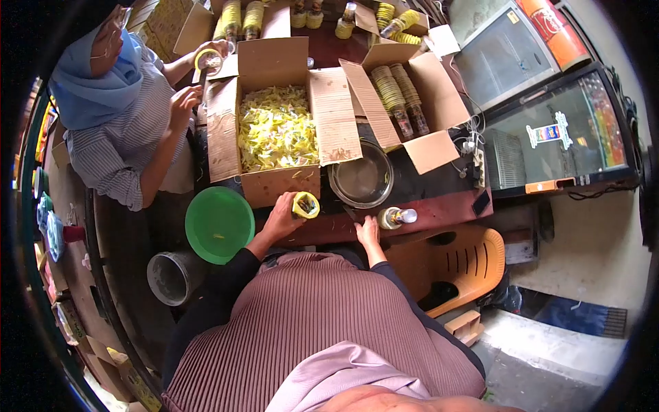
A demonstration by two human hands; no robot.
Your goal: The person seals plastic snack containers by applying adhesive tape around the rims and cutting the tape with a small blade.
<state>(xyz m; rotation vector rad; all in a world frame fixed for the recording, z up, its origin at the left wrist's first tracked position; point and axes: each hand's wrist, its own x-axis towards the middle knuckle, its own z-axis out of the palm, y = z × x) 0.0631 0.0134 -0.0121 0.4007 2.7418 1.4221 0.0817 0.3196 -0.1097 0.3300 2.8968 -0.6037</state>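
My left hand (280, 218) is wrapped round a small cup with a yellow rim (306, 205), its open top tilted up toward me. Something dark shows inside the cup. Low over the table edge is my right hand (368, 232), its fingers pressed together by a thin dark object (351, 215) that I cannot make out. Just right of that hand, a clear-topped container with a yellowish base (398, 218) rests on the table. Beyond my left hand stands an open cardboard box (281, 184) full of small yellow packets (278, 129).
A green basin (220, 225) and a grey bucket (169, 278) are at left. A round clear tub (362, 175) sits by a box (432, 154) of stacked cups (399, 96). An orange chair (473, 264) stands right. Across the left corner, a co-worker (127, 130) holds a tape roll (209, 62).
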